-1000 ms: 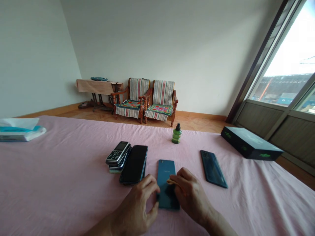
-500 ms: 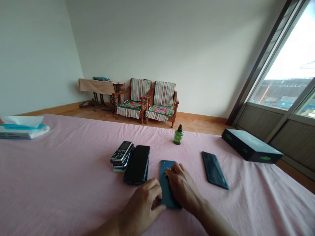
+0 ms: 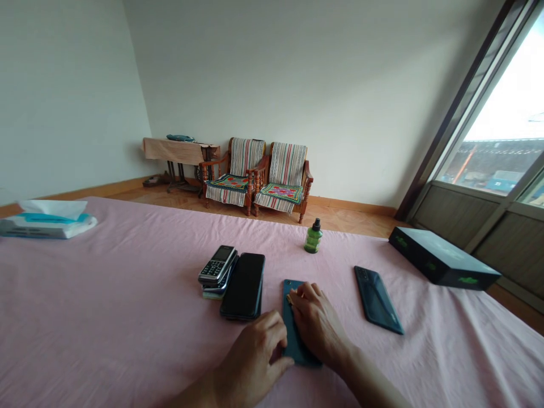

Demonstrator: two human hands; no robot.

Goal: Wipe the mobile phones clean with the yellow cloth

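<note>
Half curled, thumb apart from fingers, the left hand [image 3: 257, 351] sits at the left edge of the blue phone [image 3: 293, 337], flat on the sheet [image 3: 127, 317]. The right hand [image 3: 318, 326] pinches a scrap [image 3: 289, 298] over it — mostly hidden. Bare sheet reaches the dark phone [image 3: 378, 300]; the black phone [image 3: 244, 286] crowds the left. Forearms are cut off.

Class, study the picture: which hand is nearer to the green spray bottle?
Right. The right hand lies over the blue smartphone, on the near side of the green spray bottle. The left hand is farther back and to the left, at the smartphone's left edge.
</note>
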